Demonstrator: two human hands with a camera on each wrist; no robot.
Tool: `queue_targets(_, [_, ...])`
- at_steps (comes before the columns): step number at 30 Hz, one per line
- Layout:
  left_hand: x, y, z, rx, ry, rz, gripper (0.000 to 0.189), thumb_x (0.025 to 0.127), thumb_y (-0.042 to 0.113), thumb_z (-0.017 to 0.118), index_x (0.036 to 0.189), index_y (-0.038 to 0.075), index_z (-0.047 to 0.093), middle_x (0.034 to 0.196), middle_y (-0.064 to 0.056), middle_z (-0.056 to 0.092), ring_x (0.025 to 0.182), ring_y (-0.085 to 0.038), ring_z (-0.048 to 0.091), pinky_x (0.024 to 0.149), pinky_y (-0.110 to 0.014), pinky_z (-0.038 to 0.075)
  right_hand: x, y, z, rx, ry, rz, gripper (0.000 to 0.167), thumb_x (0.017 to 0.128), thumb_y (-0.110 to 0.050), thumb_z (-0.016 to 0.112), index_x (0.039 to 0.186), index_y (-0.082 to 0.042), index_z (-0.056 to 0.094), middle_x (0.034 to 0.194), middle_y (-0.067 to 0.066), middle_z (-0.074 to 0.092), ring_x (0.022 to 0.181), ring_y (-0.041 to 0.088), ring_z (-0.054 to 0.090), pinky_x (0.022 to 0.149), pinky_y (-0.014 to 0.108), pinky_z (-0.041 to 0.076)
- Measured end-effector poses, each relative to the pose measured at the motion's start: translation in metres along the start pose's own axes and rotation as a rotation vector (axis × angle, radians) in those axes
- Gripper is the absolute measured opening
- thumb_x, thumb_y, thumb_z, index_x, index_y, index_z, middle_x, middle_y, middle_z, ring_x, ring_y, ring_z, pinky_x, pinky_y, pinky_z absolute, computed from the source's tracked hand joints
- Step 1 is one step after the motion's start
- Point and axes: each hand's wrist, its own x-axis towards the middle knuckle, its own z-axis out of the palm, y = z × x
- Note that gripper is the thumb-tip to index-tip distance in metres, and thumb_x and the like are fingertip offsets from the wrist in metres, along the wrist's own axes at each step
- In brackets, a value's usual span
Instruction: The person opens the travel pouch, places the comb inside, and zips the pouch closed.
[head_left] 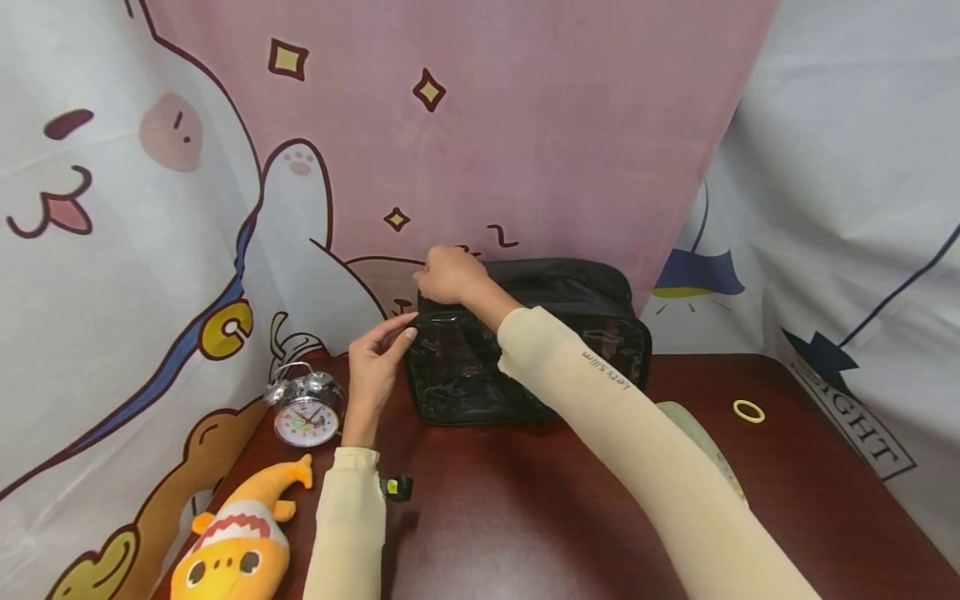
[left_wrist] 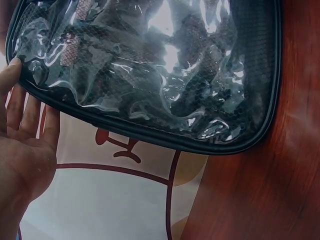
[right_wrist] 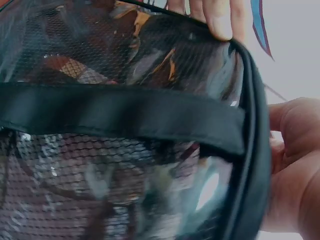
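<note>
A clear plastic bag with black trim (head_left: pixel 465 379) stands upright at the back of the table. Its front panel (left_wrist: pixel 150 75) is wrinkled and glossy, and black mesh shows through it. My left hand (head_left: pixel 375 362) pinches the upper left corner, thumb in front and fingers behind the piped edge. Above that corner, my right hand (head_left: pixel 452 275) is curled against the bag's top left edge; its fingertips are hidden. In the right wrist view a black strap (right_wrist: pixel 125 111) crosses the clear side, with the right hand (right_wrist: pixel 295 165) just beyond the trim.
A silver twin-bell alarm clock (head_left: pixel 306 421) stands left of the left hand, and an orange shark plush (head_left: pixel 232 550) lies nearer. A yellow ring (head_left: pixel 748 411) is at the right. The right sleeve partly covers a pale green object (head_left: pixel 686 421). Printed cloth (head_left: pixel 570 150) hangs behind the bag.
</note>
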Motion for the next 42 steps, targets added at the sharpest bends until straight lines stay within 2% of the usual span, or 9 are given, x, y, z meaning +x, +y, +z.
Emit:
queue_targets(5, [0.001, 0.001, 0.0, -0.009, -0.006, 0.001, 0.024, 0.097, 0.01, 0.077, 0.121, 0.007, 0.08, 0.113, 0.006, 0.08, 0.107, -0.008, 0.076, 0.09, -0.02, 0.058, 0.01, 0.014, 0.001, 0.214, -0.058, 0.055, 0.043, 0.111, -0.031, 0.055, 0.079, -0.011, 0.077, 0.067, -0.004, 0.066, 0.056, 0.01, 0.058, 0.058, 0.025, 0.047])
queue_targets(9, [0.001, 0.0, 0.001, -0.036, -0.002, -0.003, 0.024, 0.097, 0.007, 0.076, 0.121, 0.004, 0.079, 0.111, 0.008, 0.08, 0.107, -0.008, 0.076, 0.09, -0.02, 0.058, 0.014, 0.019, 0.001, 0.377, -0.128, 0.094, 0.039, 0.11, -0.028, 0.057, 0.082, -0.009, 0.077, 0.065, -0.004, 0.067, 0.056, 0.009, 0.058, 0.052, 0.023, 0.043])
queue_targets(13, [0.002, 0.0, 0.001, -0.042, 0.001, -0.004, 0.025, 0.097, 0.006, 0.076, 0.122, 0.003, 0.078, 0.111, 0.009, 0.08, 0.107, -0.007, 0.076, 0.091, -0.02, 0.058, 0.014, 0.022, -0.001, 0.503, -0.215, 0.123, 0.037, 0.11, -0.026, 0.057, 0.086, -0.006, 0.077, 0.065, -0.004, 0.067, 0.056, 0.008, 0.056, 0.052, 0.022, 0.039])
queue_targets(16, [0.001, 0.0, 0.001, -0.039, 0.007, -0.007, 0.026, 0.097, 0.005, 0.075, 0.123, 0.001, 0.077, 0.111, 0.009, 0.08, 0.106, -0.006, 0.075, 0.09, -0.018, 0.057, 0.014, 0.021, 0.0, 0.508, -0.236, 0.123, 0.035, 0.11, -0.027, 0.058, 0.089, -0.006, 0.078, 0.066, -0.005, 0.067, 0.057, 0.007, 0.056, 0.053, 0.023, 0.037])
queue_targets(20, [0.001, -0.001, 0.0, -0.042, 0.011, -0.005, 0.026, 0.098, 0.003, 0.074, 0.123, -0.001, 0.077, 0.111, 0.008, 0.08, 0.105, -0.006, 0.075, 0.09, -0.018, 0.057, 0.014, 0.017, 0.002, 0.465, -0.212, 0.103, 0.034, 0.109, -0.027, 0.059, 0.092, -0.006, 0.079, 0.067, -0.005, 0.067, 0.058, 0.007, 0.055, 0.054, 0.024, 0.036])
queue_targets(25, [0.001, -0.002, -0.001, -0.034, 0.01, 0.001, 0.026, 0.098, 0.004, 0.074, 0.123, 0.0, 0.077, 0.111, 0.008, 0.08, 0.106, -0.006, 0.075, 0.091, -0.018, 0.057, 0.012, 0.016, 0.002, 0.397, -0.19, 0.086, 0.036, 0.11, -0.028, 0.058, 0.091, -0.007, 0.08, 0.069, -0.005, 0.067, 0.06, 0.008, 0.056, 0.058, 0.025, 0.038])
queue_targets(31, [0.001, -0.001, -0.002, -0.012, 0.008, -0.006, 0.025, 0.097, 0.006, 0.076, 0.122, 0.002, 0.078, 0.112, 0.007, 0.08, 0.106, -0.006, 0.075, 0.091, -0.019, 0.057, 0.009, 0.021, -0.001, 0.346, -0.216, 0.05, 0.035, 0.11, -0.03, 0.056, 0.093, -0.01, 0.079, 0.074, -0.004, 0.066, 0.064, 0.009, 0.057, 0.059, 0.026, 0.042])
queue_targets(37, [0.001, 0.0, -0.002, 0.014, -0.007, -0.018, 0.026, 0.097, 0.011, 0.077, 0.123, 0.006, 0.079, 0.112, 0.009, 0.081, 0.105, -0.006, 0.076, 0.089, -0.019, 0.057, 0.006, 0.028, -0.006, 0.376, -0.229, 0.041, 0.034, 0.11, -0.032, 0.057, 0.099, -0.009, 0.08, 0.079, -0.003, 0.069, 0.065, 0.009, 0.059, 0.058, 0.025, 0.043])
queue_targets(42, [0.0, 0.0, -0.001, 0.049, 0.007, -0.013, 0.025, 0.097, 0.013, 0.078, 0.121, 0.008, 0.08, 0.108, 0.01, 0.08, 0.091, -0.003, 0.072, 0.08, -0.017, 0.055, 0.001, 0.034, -0.013, 0.477, -0.248, 0.018, 0.036, 0.11, -0.035, 0.055, 0.109, -0.008, 0.078, 0.083, -0.001, 0.069, 0.066, 0.011, 0.06, 0.057, 0.025, 0.044])
